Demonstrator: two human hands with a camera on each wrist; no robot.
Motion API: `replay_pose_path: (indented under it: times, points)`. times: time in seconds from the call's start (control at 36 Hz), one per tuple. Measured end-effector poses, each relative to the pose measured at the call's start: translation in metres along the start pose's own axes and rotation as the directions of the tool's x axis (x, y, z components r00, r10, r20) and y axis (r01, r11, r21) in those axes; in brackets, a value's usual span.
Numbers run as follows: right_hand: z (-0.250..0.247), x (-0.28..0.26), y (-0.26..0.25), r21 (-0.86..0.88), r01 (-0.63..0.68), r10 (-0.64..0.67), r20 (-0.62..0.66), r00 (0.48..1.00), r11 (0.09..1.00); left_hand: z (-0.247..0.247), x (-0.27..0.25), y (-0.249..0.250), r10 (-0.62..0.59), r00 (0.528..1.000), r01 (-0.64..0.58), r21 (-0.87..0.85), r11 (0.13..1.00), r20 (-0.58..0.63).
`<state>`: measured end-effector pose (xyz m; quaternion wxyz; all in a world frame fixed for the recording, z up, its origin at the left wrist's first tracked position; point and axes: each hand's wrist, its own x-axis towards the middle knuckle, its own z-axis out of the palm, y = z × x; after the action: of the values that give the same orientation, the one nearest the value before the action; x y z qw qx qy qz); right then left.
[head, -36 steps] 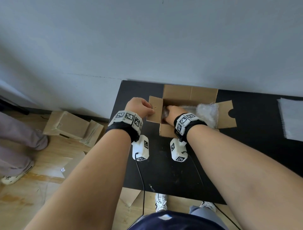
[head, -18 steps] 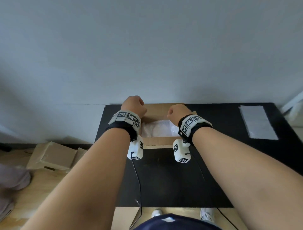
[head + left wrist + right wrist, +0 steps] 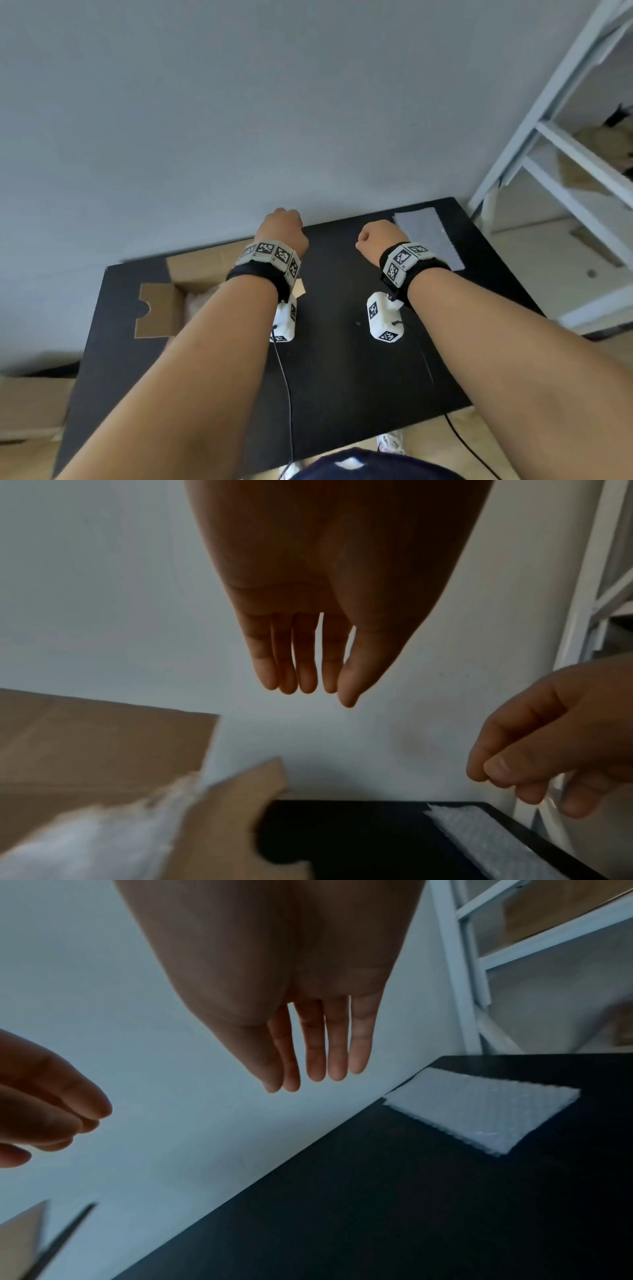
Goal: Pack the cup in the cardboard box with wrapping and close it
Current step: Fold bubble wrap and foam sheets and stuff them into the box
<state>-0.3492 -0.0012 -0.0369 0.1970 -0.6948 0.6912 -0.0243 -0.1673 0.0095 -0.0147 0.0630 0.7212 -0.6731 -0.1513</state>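
The open cardboard box stands at the table's left end, flaps spread, with white bubble wrap bundled inside; the cup itself is hidden. My left hand hovers above the box's right edge, fingers hanging straight and empty in the left wrist view. My right hand floats over bare table to the right, also holding nothing. The box flap and the wrap show low in the left wrist view.
A flat spare sheet of bubble wrap lies at the far right of the black table, seen too in the right wrist view. A white shelf frame stands to the right. Cardboard boxes sit on the floor at left.
Both hands have let go of the box and lifted away to the right. The view has swung right, so the box now lies at the left.
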Motion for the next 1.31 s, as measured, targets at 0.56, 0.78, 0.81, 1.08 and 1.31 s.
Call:
replay_pose_path:
  times: [0.56,0.78,0.81,1.08,1.31]
  points:
    - [0.002,0.066,0.205,0.074,-0.266,0.256,0.123,0.959,0.961,0.131,0.075,0.161,0.043,0.965,-0.079,0.127,0.989,0.26]
    - [0.022,0.088,0.249,0.095,-0.383,0.361,0.191,0.913,0.919,0.173,0.084,0.186,0.027,0.942,-0.073,0.125,0.989,0.333]
    - [0.024,0.09,0.251,0.093,-0.395,0.371,0.202,0.906,0.914,0.178,0.085,0.188,0.029,0.945,-0.072,0.119,0.99,0.326]
    - [0.04,0.109,0.263,0.153,-0.447,0.407,0.235,0.883,0.881,0.212,0.088,0.202,0.08,0.916,-0.119,0.077,0.99,0.394]
    - [0.04,0.112,0.258,0.202,-0.437,0.383,0.258,0.887,0.876,0.223,0.077,0.202,0.076,0.899,-0.129,0.095,0.987,0.43]
